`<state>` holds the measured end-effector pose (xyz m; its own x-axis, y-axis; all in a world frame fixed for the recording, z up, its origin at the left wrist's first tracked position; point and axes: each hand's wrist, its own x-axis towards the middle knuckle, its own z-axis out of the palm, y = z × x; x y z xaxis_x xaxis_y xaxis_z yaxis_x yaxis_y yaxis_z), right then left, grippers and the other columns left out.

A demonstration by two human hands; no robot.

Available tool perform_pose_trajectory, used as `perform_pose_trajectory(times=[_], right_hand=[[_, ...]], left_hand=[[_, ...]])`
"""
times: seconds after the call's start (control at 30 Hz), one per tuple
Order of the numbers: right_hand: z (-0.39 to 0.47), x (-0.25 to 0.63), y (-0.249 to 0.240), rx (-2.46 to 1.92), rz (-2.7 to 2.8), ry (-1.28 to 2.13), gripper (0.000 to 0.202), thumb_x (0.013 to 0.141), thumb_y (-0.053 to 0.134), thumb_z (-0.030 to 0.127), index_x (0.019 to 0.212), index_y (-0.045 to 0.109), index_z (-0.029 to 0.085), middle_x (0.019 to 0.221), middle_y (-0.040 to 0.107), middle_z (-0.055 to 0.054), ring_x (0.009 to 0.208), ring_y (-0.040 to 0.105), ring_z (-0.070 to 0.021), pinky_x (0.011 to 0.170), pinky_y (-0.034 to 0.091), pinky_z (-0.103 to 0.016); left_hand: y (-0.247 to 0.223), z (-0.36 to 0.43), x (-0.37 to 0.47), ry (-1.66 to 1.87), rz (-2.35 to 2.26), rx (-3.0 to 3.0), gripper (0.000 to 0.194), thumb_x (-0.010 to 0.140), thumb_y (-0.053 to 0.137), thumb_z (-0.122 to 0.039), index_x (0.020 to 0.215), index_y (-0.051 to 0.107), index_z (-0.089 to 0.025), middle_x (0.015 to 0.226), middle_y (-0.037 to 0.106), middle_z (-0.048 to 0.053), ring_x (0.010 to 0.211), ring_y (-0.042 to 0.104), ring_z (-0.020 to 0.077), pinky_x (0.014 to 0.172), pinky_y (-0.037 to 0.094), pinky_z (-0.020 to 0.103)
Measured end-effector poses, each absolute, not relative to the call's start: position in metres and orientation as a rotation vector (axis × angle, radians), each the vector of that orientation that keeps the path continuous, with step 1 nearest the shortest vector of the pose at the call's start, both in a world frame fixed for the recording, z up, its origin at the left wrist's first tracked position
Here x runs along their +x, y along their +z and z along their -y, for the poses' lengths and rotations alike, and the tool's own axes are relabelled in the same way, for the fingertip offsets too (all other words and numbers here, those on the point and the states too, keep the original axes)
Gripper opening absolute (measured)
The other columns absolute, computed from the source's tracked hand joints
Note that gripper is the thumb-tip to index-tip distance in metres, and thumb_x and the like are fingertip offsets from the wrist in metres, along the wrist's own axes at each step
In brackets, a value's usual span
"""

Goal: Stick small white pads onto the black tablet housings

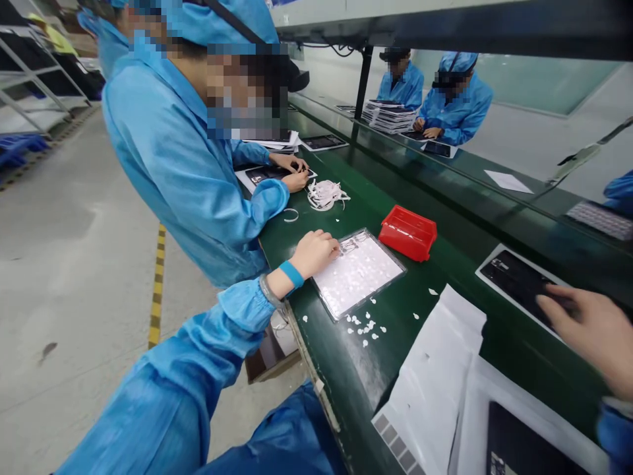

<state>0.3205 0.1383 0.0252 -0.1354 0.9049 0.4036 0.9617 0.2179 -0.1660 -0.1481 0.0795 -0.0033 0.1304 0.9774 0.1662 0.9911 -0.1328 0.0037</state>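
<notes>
My left hand (316,254) is closed in a pinch at the far-left corner of a white sheet in a clear-edged tray (363,277). Small dark, thin pieces (352,245) lie by its fingertips; whatever is between the fingers is hidden. At the right, my right hand (591,326) rests over a black panel on a white backing (514,277). Its thumb and forefinger are apart and stretched toward the panel; the other fingers are partly hidden. Several small round white tabs (366,328) lie scattered near the tray on the green table (346,369).
A red plastic bin (408,232) stands beyond the tray. White strips (326,195) lie piled near a co-worker (173,145) on the left. White sheets (435,369) and another black panel (529,442) cover the near right. A shelf (469,30) hangs overhead.
</notes>
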Motion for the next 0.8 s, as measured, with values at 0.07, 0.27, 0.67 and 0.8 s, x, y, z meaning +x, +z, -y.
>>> perform_pose_trajectory(times=[0.07, 0.27, 0.67, 0.8], right_hand=[[-0.120, 0.275, 0.028, -1.637, 2.141, -0.046, 0.039, 0.079, 0.048, 0.049, 0.093, 0.065, 0.016, 0.085, 0.063, -0.018, 0.074, 0.059, -0.0264, 0.063, 0.045, -0.040], [-0.063, 0.180, 0.026, -1.356, 2.358, 0.357, 0.033, 0.087, 0.044, 0.046, 0.100, 0.062, 0.022, 0.103, 0.063, -0.009, 0.095, 0.058, -0.0237, 0.074, 0.048, -0.035], [-0.046, 0.064, 0.015, -1.233, 1.455, 1.691, 0.037, 0.069, 0.066, 0.051, 0.082, 0.070, 0.017, 0.102, 0.065, -0.008, 0.074, 0.054, -0.0149, 0.052, 0.041, -0.025], [-0.040, 0.047, 0.011, -1.146, 1.199, 1.787, 0.037, 0.056, 0.077, 0.045, 0.077, 0.069, 0.016, 0.083, 0.063, -0.004, 0.069, 0.052, -0.0121, 0.052, 0.039, -0.022]], left_hand=[[-0.007, -0.087, -0.143, -0.168, 2.003, -2.300, 0.021, 0.088, 0.053, -0.030, 0.089, 0.069, -0.015, 0.092, 0.067, 0.010, 0.093, 0.056, 0.0240, 0.074, 0.037, 0.033], [-0.018, -0.096, -0.144, -0.122, 2.091, -2.341, 0.015, 0.084, 0.061, -0.024, 0.076, 0.065, -0.012, 0.081, 0.065, 0.006, 0.085, 0.059, 0.0205, 0.077, 0.042, 0.035], [-0.003, -0.021, -0.107, -0.958, 1.971, -2.391, 0.022, 0.096, 0.041, -0.025, 0.085, 0.058, -0.016, 0.082, 0.063, 0.002, 0.080, 0.058, 0.0150, 0.074, 0.045, 0.026], [-0.014, 0.002, -0.088, -1.146, 1.973, -2.382, 0.020, 0.096, 0.042, -0.024, 0.085, 0.057, -0.018, 0.081, 0.063, 0.001, 0.079, 0.059, 0.0150, 0.073, 0.046, 0.027]])
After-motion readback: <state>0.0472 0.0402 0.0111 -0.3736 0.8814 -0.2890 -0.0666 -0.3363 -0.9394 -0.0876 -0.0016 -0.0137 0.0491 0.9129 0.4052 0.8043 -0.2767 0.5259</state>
